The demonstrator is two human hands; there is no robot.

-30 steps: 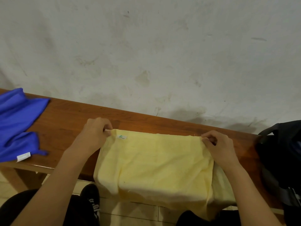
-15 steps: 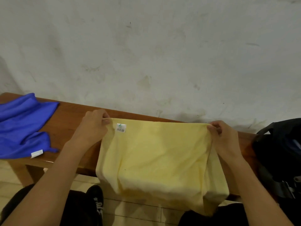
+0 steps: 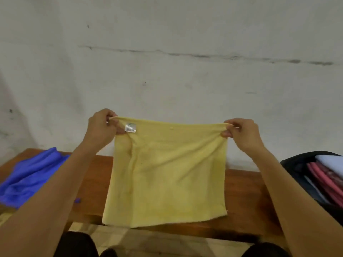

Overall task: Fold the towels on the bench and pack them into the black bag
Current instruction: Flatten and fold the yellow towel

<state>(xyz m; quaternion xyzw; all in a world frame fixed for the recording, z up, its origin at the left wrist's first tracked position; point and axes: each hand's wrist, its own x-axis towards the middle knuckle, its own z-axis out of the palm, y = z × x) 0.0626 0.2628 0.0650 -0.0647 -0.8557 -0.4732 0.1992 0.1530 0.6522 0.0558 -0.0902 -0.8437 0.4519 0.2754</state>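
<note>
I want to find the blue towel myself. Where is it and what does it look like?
Find the long brown bench by the wall. At its left end, past the left hand, lies the blue towel. It is crumpled and flat on the wood, unlike the yellow towel held up in the air.

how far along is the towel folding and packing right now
Done: folded pink and pale towels already sit in the black bag. In hand: left hand and right hand pinch the yellow towel by its top corners, hanging unfolded. Left: the blue towel lies crumpled on the bench.
</note>
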